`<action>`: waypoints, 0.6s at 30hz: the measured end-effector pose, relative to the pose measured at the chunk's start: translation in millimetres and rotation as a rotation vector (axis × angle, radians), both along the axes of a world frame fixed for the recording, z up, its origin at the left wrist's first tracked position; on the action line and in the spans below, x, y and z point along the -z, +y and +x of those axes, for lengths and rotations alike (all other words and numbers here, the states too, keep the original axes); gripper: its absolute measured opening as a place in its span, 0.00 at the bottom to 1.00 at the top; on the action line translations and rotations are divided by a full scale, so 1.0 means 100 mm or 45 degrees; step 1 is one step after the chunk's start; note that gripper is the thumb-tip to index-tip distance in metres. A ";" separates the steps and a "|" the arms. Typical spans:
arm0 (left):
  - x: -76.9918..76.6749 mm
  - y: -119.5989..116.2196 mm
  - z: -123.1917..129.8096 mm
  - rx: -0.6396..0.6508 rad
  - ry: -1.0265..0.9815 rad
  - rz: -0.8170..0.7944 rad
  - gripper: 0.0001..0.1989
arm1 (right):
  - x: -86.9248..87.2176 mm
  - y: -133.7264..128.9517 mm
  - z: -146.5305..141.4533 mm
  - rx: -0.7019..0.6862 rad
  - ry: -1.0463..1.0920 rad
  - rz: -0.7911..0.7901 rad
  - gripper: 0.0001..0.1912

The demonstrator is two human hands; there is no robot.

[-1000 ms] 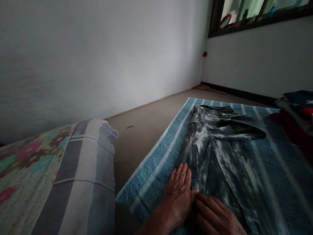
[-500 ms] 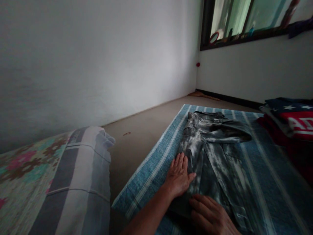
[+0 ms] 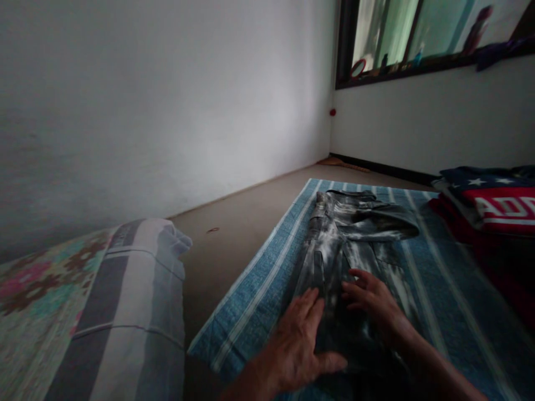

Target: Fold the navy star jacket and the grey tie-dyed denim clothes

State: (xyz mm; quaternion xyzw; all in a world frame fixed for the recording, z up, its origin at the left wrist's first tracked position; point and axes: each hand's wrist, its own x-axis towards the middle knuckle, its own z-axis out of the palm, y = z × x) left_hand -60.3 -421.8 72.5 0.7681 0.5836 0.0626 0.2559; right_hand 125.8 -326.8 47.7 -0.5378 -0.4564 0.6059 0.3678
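A dark grey and white mottled garment [image 3: 330, 239] lies partly folded on a blue striped cloth [image 3: 259, 278], its creased far end toward the window. Over the near left part of the garment is my left hand [image 3: 298, 342], palm down, with thumb and fingers apart. My right hand [image 3: 370, 298] is just right of it, above the garment's middle, its fingers loosely bent and spread with nothing held. Whether either palm presses on the fabric is hard to tell. The garment's near end is dark and partly hidden by my hands.
At the left sits a bundle [image 3: 146, 301] in striped and flowered fabric. Folded clothes [image 3: 497, 195] with stars and red lettering are stacked at the right. A small loop [image 3: 213, 230] lies on the floor by the wall. A window [image 3: 409, 39] is at the upper right.
My left hand has come nearer and lifted somewhat from the garment's left edge. My right hand has moved forward and its curled fingers have opened. The view has shifted slightly right.
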 end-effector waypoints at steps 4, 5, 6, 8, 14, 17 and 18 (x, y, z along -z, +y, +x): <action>0.06 -0.20 -0.02 0.108 -0.008 -0.034 0.54 | 0.03 0.17 -0.13 0.020 0.149 -0.238 0.25; 0.07 -0.21 -0.03 0.107 -0.017 -0.011 0.51 | 0.02 0.19 -0.16 -0.010 0.176 -0.283 0.21; 0.07 -0.21 -0.03 0.100 -0.035 0.010 0.47 | 0.02 0.21 -0.18 -0.045 0.194 -0.323 0.17; 0.06 -0.20 -0.04 0.071 -0.099 0.032 0.39 | -0.01 0.25 -0.23 -0.109 0.212 -0.369 0.08; 0.06 -0.16 -0.19 -0.368 -0.760 -0.021 0.23 | -0.10 0.27 -0.39 -0.117 0.356 -0.390 0.07; 0.07 -0.18 -0.26 -0.635 -1.059 -0.020 0.22 | -0.09 0.20 -0.49 -0.116 0.518 -0.525 0.14; 0.07 -0.19 -0.26 -0.658 -1.100 0.000 0.22 | -0.07 0.17 -0.52 -0.129 0.567 -0.588 0.16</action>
